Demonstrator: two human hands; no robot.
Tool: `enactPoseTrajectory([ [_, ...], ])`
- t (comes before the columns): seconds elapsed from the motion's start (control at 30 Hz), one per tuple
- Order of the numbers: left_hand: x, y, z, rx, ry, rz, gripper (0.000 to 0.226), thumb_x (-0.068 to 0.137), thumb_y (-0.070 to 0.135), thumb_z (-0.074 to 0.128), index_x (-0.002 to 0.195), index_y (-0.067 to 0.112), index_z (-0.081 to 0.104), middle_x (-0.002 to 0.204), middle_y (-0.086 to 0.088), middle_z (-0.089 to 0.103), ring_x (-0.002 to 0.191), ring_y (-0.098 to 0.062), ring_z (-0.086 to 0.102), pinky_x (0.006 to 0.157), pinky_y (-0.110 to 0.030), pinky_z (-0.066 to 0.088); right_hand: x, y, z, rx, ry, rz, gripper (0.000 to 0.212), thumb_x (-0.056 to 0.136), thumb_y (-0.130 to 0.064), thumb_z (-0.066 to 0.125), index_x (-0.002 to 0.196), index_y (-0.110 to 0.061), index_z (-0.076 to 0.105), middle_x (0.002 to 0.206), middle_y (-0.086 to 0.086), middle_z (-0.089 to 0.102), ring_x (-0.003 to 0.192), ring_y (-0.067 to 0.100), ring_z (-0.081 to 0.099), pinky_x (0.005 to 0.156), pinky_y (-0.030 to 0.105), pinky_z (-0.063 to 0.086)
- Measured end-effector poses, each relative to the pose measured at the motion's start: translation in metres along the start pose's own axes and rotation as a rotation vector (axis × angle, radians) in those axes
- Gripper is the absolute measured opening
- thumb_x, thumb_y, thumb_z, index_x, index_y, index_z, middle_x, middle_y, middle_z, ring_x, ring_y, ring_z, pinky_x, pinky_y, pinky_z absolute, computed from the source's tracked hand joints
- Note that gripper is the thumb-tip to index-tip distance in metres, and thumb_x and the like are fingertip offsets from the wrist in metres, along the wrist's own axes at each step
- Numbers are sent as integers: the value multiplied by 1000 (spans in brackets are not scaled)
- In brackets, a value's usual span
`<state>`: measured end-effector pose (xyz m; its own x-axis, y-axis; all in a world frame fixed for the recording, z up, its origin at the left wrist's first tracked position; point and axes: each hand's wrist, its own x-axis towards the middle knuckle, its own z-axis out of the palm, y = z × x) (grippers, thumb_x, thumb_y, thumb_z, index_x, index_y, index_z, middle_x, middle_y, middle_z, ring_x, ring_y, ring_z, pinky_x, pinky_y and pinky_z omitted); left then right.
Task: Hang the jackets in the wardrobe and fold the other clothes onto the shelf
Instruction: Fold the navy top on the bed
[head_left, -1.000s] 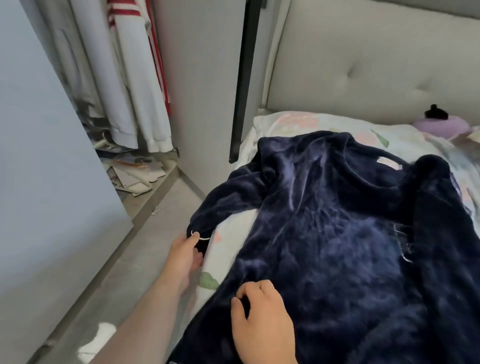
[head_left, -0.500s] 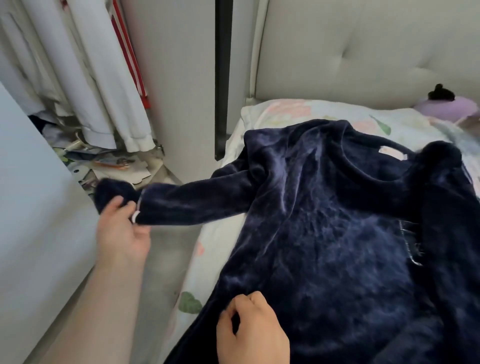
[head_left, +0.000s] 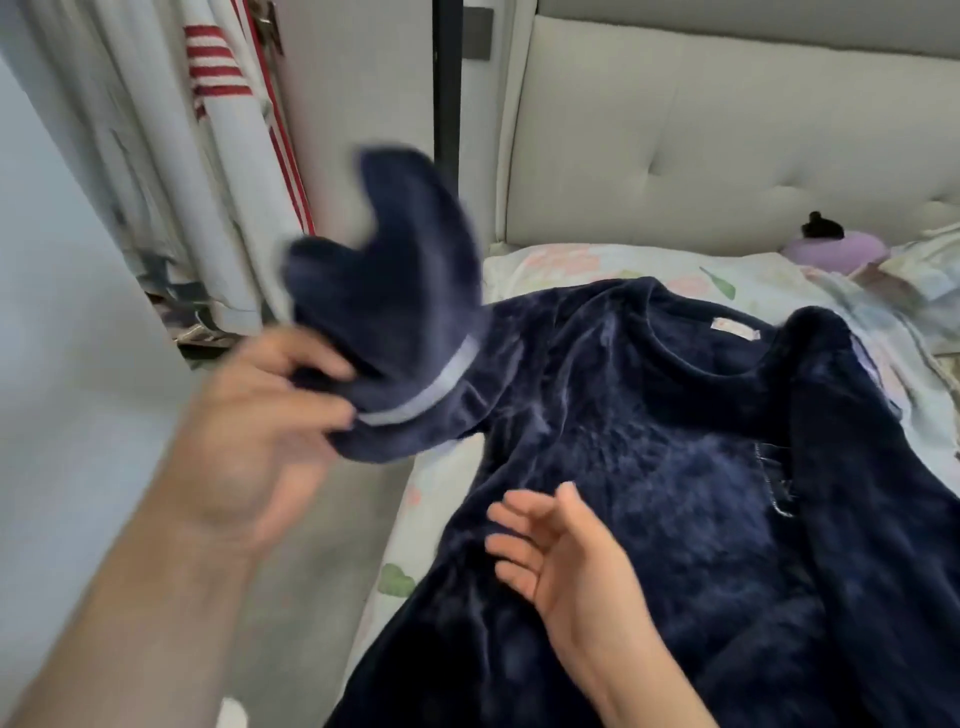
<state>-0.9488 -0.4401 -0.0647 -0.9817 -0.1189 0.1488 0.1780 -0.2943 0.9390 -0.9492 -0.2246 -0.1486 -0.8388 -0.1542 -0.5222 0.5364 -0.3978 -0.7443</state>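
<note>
- Navy plush pullover (head_left: 649, 467) lies flat on floral-sheeted bed (head_left: 597, 260), beside wardrobe (head_left: 363, 130) with hanging white garments (head_left: 197, 182).
- Left hand (head_left: 260, 410) raised, blurred, gripping sleeve cuff (head_left: 395, 322).
- Right hand (head_left: 561, 566) open, fingers loose, above pullover front.

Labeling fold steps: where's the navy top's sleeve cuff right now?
Head view, left of centre: the sleeve cuff is up off the bed, held in the left hand, in front of the wardrobe's hanging clothes.

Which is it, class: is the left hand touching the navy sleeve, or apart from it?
Touching. The head view shows the left hand gripping the navy sleeve at its cuff.
</note>
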Motion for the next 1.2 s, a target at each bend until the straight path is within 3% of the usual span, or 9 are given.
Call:
enactPoseTrajectory([
  [0.13,-36,-12,65,307,-718,-185,28,62,-1,65,69,24,77,62,10,65,56,-1,54,55,-15,41,-22,-16,-30,402,-221,28,63,91,-63,51,126,-13,64,134,18,60,116,31,61,92,45,52],
  [0.2,-41,-27,75,522,-1056,-331,28,80,3,61,89,24,77,78,12,71,68,-4,61,65,-17,46,-33,-19,-35,459,-317,110,84,84,-72,59,147,-16,46,155,15,37,139,27,39,115,47,32],
  [0.3,-36,-32,73,452,-1277,-394,22,91,11,61,107,19,73,108,12,72,102,-9,66,89,-19,46,-28,-33,-49,438,-270,178,59,92,-39,63,143,-12,52,134,11,58,129,20,51,122,41,24],
  [0.43,-14,-57,37,-78,-538,-519,15,83,16,73,95,8,77,99,-19,70,90,-28,68,84,-39,55,-13,-43,-60,-64,-20,170,42,78,7,55,119,5,61,103,29,69,93,41,68,90,53,54],
  [0.5,-8,-87,22,237,-180,-597,10,90,15,66,94,13,75,94,-13,67,82,-20,65,73,-32,54,-14,-37,-57,-247,99,177,29,75,9,50,100,5,64,84,24,69,73,36,67,70,47,58],
  [0.63,-14,-140,22,710,-125,-717,21,92,18,64,113,22,62,100,2,65,86,-9,63,71,-21,49,-11,-29,-61,-938,203,152,35,62,-19,52,93,-15,67,85,2,74,82,24,69,81,40,59],
  [0.83,-7,-128,38,980,-211,-728,23,90,30,60,78,10,59,64,-6,69,52,-16,63,52,-31,55,-2,-23,-67,-1080,21,248,48,58,-29,66,106,-29,64,95,-5,74,88,19,71,87,40,58],
  [1.0,-23,-121,45,871,-450,-894,38,83,48,68,92,14,55,85,-6,71,72,-16,70,60,-26,55,0,-24,-65,-545,19,1,27,68,-3,62,93,-9,72,92,18,76,86,36,74,82,54,59],
  [1.2,-45,-131,34,-191,-211,-906,24,77,29,68,90,13,80,94,-9,76,84,-23,74,70,-31,58,4,-23,-57,71,80,95,28,94,-16,61,119,-2,64,105,22,74,94,34,74,77,44,60],
])
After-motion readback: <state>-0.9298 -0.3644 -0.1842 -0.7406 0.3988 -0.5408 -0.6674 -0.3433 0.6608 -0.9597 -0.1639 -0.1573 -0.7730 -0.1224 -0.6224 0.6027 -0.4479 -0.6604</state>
